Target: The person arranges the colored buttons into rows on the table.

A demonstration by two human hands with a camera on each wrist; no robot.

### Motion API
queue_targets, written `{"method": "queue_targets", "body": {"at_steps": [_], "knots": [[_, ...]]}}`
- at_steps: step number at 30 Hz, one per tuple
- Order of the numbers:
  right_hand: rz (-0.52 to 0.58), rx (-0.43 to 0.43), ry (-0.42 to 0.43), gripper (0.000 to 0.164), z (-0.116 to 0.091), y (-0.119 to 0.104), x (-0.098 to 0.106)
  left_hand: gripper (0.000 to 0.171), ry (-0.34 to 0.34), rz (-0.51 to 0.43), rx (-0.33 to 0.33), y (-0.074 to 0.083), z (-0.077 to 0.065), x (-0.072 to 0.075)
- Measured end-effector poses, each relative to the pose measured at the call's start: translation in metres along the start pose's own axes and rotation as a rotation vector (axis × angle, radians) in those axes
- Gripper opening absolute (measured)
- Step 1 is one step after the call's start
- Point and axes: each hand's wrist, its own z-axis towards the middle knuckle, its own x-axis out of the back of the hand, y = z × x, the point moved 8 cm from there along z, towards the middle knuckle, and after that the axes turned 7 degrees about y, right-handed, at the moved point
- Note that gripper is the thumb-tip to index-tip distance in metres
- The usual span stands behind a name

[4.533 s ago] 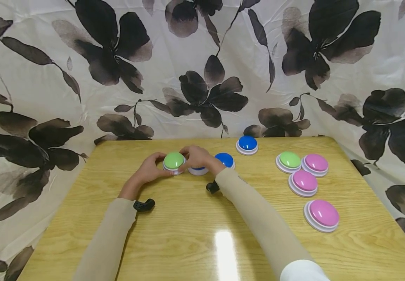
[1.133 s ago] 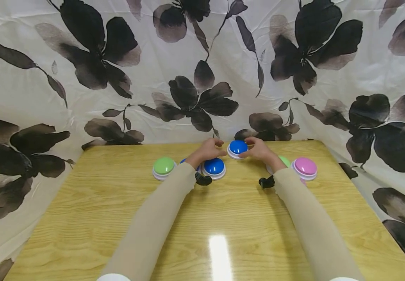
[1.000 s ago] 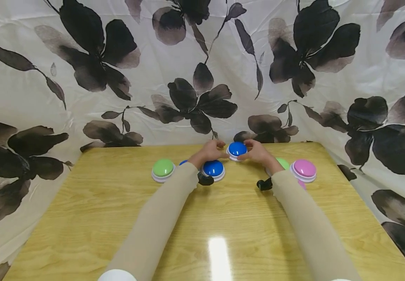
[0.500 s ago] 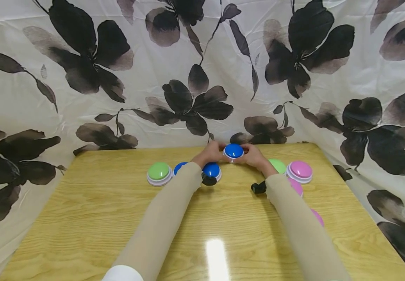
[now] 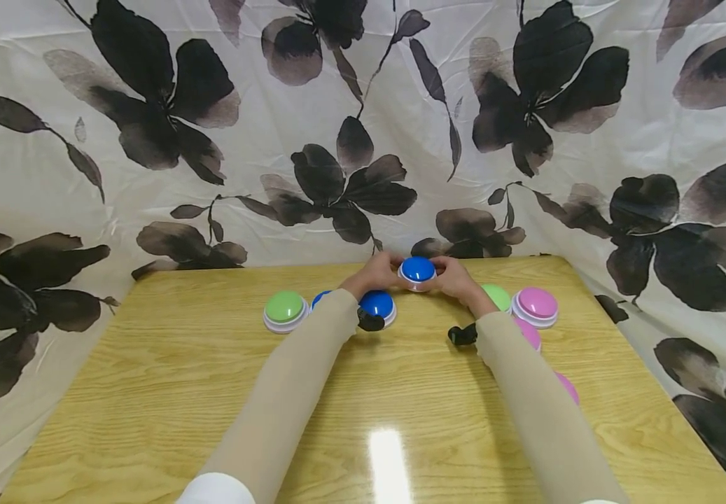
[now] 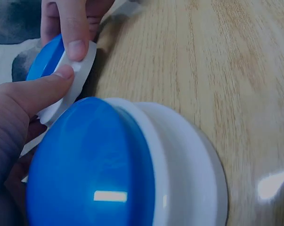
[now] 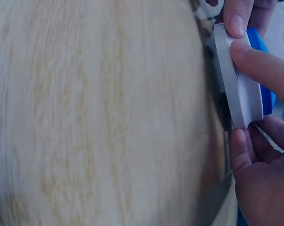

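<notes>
At the back of the table, a blue push button (image 5: 418,269) with a white round base is held between both hands. My left hand (image 5: 380,271) grips its left side, and my right hand (image 5: 457,280) grips the right. Both thumbs press on the white base (image 7: 240,80) in the right wrist view. Whether the base touches the table is hard to tell. Close in front of my left wrist sits a second blue button (image 5: 377,304). Another blue button (image 5: 320,299) is mostly hidden behind the left sleeve, beside a green button (image 5: 284,306).
Right of my right hand stand a partly hidden green button (image 5: 497,297) and a pink button (image 5: 538,304). Two more pink buttons, one upper (image 5: 529,334) and one lower (image 5: 568,386), are partly covered by the right sleeve. A floral cloth (image 5: 312,231) hangs behind the table (image 5: 199,378).
Both hands have left the green button at left and gone to the back blue button. Their fingers have closed on its sides, and it now looks slightly raised. The last half second shows little movement.
</notes>
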Motion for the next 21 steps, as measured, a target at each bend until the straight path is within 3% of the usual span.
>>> {"method": "queue_targets", "body": {"at_steps": [5, 10, 21], "knots": [[-0.073, 0.039, 0.006, 0.079, -0.005, -0.020, 0.001, 0.067, 0.016, -0.048, -0.010, 0.001, -0.007, 0.012], [-0.119, 0.106, 0.012, 0.079, -0.012, -0.048, 0.000, 0.068, 0.058, -0.094, -0.025, 0.004, -0.021, 0.034], [-0.166, 0.175, -0.011, 0.079, -0.030, -0.092, -0.019, 0.068, 0.123, -0.003, -0.145, 0.002, -0.057, 0.074]]}}
